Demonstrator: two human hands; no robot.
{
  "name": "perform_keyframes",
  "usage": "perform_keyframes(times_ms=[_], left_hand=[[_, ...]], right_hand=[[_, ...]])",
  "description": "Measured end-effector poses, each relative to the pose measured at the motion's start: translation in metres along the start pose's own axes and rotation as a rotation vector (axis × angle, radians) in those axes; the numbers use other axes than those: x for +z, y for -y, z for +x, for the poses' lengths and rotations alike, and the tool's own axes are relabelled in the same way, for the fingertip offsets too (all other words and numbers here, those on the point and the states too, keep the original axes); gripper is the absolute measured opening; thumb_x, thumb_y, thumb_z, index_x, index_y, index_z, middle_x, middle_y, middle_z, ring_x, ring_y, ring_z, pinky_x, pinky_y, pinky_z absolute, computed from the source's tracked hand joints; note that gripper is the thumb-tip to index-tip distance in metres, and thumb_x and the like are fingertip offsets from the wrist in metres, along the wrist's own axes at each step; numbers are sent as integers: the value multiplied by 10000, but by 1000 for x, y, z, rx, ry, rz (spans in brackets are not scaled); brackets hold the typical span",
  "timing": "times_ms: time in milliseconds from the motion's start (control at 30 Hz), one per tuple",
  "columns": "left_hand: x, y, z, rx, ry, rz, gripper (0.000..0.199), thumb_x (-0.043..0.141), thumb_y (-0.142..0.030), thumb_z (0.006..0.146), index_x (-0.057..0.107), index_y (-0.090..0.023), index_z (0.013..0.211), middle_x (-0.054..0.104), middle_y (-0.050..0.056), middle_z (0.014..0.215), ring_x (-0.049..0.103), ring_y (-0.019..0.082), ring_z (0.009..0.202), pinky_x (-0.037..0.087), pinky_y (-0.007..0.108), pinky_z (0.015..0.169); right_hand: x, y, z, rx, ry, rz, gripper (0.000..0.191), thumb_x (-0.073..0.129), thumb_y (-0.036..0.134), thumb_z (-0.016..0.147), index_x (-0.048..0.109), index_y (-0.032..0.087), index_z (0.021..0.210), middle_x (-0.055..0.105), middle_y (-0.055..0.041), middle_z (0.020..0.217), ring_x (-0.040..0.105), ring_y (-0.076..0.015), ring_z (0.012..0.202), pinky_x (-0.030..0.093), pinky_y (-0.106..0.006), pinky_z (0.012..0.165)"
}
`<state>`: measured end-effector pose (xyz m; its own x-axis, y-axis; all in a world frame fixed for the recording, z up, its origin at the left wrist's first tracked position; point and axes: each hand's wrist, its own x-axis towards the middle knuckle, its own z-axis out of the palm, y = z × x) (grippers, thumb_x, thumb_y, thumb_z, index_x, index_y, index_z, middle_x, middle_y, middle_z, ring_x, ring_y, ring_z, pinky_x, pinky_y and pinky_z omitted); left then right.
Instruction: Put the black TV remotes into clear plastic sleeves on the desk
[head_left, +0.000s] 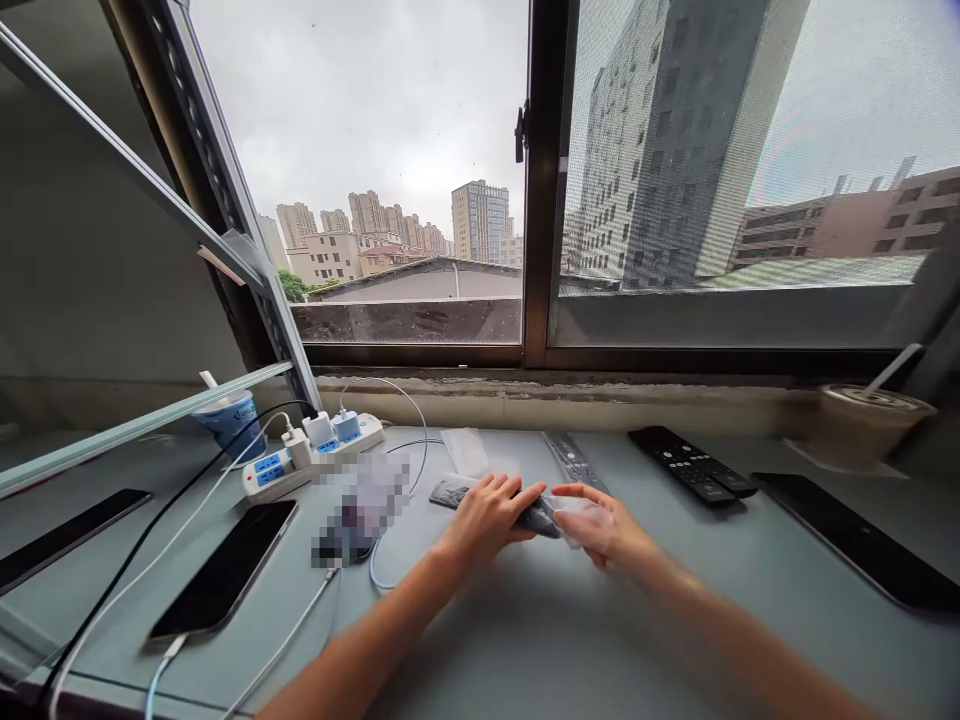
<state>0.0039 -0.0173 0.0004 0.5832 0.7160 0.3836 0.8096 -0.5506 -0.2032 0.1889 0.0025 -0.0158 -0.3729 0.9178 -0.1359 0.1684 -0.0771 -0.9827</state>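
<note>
My left hand (484, 515) is wrapped over a long black remote control (541, 520) lying slantwise just above or on the tabletop. Its far left end (448, 491) looks glossy and wrinkled, as if covered in clear plastic. At the near right end, my right hand (604, 530) is closed on a thin, see-through plastic bag (583, 522). Whether that bag still covers part of the remote is hard to see. Just behind my hands lies another remote (574, 460) that seems to be in a clear sleeve. A whitish plastic sleeve (465, 450) rests behind my left hand.
Two black remotes (686, 465) and a dark flat device (862, 540) lie right, before a lidded drink cup (862, 425). At left are a power strip (270, 478), a blue cup (234, 425), a charging phone (225, 570) and loose cables. A metal shelf frame (247, 250) rises there.
</note>
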Motion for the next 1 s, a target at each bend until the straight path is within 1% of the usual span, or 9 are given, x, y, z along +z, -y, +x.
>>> perform_keyframes(times_ms=[167, 300, 367, 433, 533, 633, 733, 833, 1000], left_hand=[[2, -1, 1, -70, -20, -53, 418, 628, -365, 742, 481, -222, 1106, 568, 3, 858, 545, 172, 780, 438, 305, 697], [-4, 7, 1, -175, -56, 31, 405, 662, -320, 715, 493, -210, 1065, 577, 14, 880, 548, 192, 790, 441, 319, 689], [-6, 7, 1, -158, -54, 86, 428, 681, -299, 696, 486, -200, 1064, 582, 22, 887, 549, 202, 800, 441, 330, 699], [-8, 4, 1, -94, -58, 85, 495, 699, -292, 677, 455, -193, 1097, 590, 23, 891, 552, 201, 806, 439, 333, 716], [-8, -8, 1, 7, -73, -3, 578, 728, -317, 641, 415, -181, 1107, 602, 14, 876, 559, 183, 794, 436, 309, 714], [-7, -16, 1, 52, -87, -61, 553, 753, -348, 601, 434, -174, 1018, 604, 6, 840, 565, 173, 764, 431, 285, 682], [-7, -16, 2, 79, -95, -55, 484, 736, -351, 626, 442, -176, 968, 599, 6, 842, 564, 167, 759, 426, 285, 692], [-7, -11, 2, 82, -94, -24, 479, 707, -343, 665, 430, -184, 1022, 592, 9, 873, 555, 169, 787, 423, 297, 726], [-9, -2, 2, 30, -151, 35, 483, 637, -240, 740, 380, -197, 1146, 577, 23, 980, 535, 181, 865, 407, 315, 789]], right_hand=[[-8, 15, -7, -27, 17, 203, 524, 640, 425, 618, 526, 195, 1075, 504, 55, 529, 368, -60, 389, 275, -197, 398], [-24, 23, -6, -23, -168, 433, 366, 528, 405, 671, 562, 193, 968, 463, 44, 557, 380, -70, 434, 293, -200, 406], [-28, 27, -6, -90, -328, 353, 354, 546, 458, 674, 582, 199, 912, 515, 16, 628, 445, -92, 519, 335, -207, 445], [-26, 30, -7, -195, -402, 166, 371, 603, 496, 641, 612, 207, 872, 596, -24, 791, 521, -137, 692, 392, -225, 537], [-17, 30, -9, -248, -198, -22, 416, 617, 529, 630, 654, 199, 880, 641, -52, 894, 551, -185, 800, 414, -261, 628], [-9, 22, -9, -206, 109, -67, 449, 631, 529, 624, 669, 171, 894, 644, -30, 744, 554, -163, 680, 396, -248, 578], [-7, 16, -11, -166, 285, -165, 394, 606, 537, 653, 664, 149, 694, 559, 13, 559, 455, -91, 505, 315, -206, 466], [-8, 17, -15, -100, 303, -229, 419, 584, 557, 669, 601, 146, 585, 500, 26, 485, 367, -56, 410, 248, -197, 403], [-8, 25, -18, -9, 189, -171, 433, 557, 587, 679, 552, 160, 612, 476, 30, 424, 350, -57, 360, 207, -191, 366]])
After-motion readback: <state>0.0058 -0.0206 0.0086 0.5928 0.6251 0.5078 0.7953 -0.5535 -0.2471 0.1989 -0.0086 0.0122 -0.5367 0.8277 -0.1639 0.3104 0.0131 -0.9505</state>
